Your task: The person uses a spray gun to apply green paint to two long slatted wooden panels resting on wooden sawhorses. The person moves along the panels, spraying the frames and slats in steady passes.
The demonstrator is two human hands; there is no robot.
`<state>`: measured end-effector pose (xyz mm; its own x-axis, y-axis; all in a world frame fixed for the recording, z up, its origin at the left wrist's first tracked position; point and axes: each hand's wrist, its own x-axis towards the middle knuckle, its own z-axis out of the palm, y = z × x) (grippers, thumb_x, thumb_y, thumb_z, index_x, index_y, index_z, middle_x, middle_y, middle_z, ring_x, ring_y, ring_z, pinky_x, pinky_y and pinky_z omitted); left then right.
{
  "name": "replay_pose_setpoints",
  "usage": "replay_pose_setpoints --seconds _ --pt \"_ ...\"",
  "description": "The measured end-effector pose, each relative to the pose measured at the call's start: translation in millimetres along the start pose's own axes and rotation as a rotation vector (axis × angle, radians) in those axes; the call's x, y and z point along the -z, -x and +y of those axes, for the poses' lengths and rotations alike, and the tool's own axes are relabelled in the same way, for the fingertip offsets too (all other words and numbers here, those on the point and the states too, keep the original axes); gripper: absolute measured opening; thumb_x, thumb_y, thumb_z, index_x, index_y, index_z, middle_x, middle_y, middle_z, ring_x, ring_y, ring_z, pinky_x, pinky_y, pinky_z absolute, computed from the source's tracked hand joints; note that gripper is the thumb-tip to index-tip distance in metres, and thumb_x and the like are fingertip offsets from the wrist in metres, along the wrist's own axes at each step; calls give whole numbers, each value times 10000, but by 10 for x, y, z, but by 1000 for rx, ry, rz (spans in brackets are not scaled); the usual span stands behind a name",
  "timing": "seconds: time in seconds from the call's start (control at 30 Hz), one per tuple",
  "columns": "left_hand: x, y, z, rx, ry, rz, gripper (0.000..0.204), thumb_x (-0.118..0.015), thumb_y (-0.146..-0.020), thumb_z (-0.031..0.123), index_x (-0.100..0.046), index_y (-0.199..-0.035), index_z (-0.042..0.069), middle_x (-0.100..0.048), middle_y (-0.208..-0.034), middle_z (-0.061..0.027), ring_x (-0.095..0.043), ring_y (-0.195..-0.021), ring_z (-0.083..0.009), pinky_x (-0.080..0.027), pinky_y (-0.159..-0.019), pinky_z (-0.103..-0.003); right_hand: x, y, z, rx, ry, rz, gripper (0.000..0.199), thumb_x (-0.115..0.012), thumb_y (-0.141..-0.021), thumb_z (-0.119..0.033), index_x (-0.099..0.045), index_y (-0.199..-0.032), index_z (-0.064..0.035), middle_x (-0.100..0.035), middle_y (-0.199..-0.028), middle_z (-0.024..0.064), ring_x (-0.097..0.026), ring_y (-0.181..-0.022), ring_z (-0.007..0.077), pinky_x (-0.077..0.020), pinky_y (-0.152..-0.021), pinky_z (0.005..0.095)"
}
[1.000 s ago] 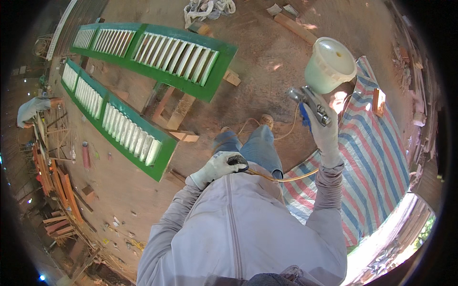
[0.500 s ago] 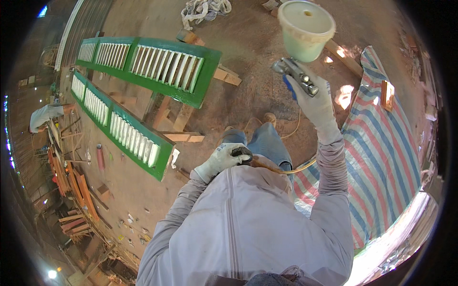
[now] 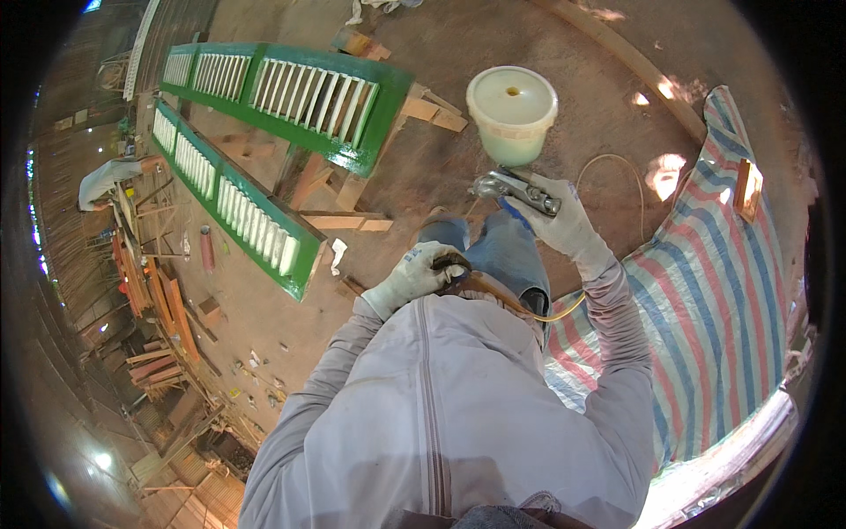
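My right hand (image 3: 564, 220), in a pale work glove, is closed around a metal spray gun (image 3: 520, 190). A whitish plastic paint cup (image 3: 513, 119) with a lid sits at the top of the gun. Close to my waist, my gloved left hand (image 3: 419, 273) is closed on a small dark object (image 3: 453, 262) whose kind I cannot make out. A thin yellowish hose (image 3: 564, 310) runs beside my legs. To the left are two louvred shutters with green frames and pale slats, the farther shutter (image 3: 395, 93) and the nearer shutter (image 3: 304, 264).
Wooden blocks and supports (image 3: 344, 220) stand under and beside the shutters. On the right lies a striped red, white and blue tarp (image 3: 696, 309) with a small wood piece (image 3: 748, 189) on it. Timber offcuts (image 3: 176, 309) are piled at the left.
My right hand has brought the spray gun and its cup nearer to my body and slightly left. My left hand keeps its grip near my waist. The view has shifted a little.
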<state>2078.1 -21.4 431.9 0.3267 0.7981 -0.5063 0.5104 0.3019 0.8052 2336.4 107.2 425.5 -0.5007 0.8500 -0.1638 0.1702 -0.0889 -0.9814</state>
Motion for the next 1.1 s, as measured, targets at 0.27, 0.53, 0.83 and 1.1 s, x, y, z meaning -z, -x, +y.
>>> replay_pose_setpoints --seconds 0.27,0.53,0.83,1.1 --pt "-52 22 14 106 45 -26 173 -715 -899 209 -715 -997 66 -721 -925 -108 -672 -888 -292 -520 -797 -376 287 171 297 75 -152 332 381 -707 -913 -39 -640 -1281 35 -736 -1169 164 -713 -1035 169 -540 -892 284" --pt "-132 -140 6 -58 -129 -17 215 -738 -897 245 -730 -1028 74 -728 -960 -89 -681 -891 -262 -525 -803 -373 284 416 160 -95 -27 86 382 -736 -894 -64 -664 -1264 -5 -750 -1094 147 -729 -957 201 -550 -818 316" --pt "10 -468 210 -258 -322 15 152 -739 -838 227 -731 -955 131 -703 -911 -52 -645 -910 -288 -472 -869 -406 583 -28 -130 -50 15 181 374 -733 -901 -68 -657 -1254 31 -764 -996 152 -739 -837 148 -541 -709 299" --pt "553 -1274 148 -430 -527 117 114 -703 -853 281 -694 -906 180 -655 -890 -32 -601 -949 -274 -423 -950 -420 1062 -1128 -840 46 309 68 391 -772 -872 -77 -676 -1242 6 -736 -1055 180 -731 -880 294 -542 -729 338"
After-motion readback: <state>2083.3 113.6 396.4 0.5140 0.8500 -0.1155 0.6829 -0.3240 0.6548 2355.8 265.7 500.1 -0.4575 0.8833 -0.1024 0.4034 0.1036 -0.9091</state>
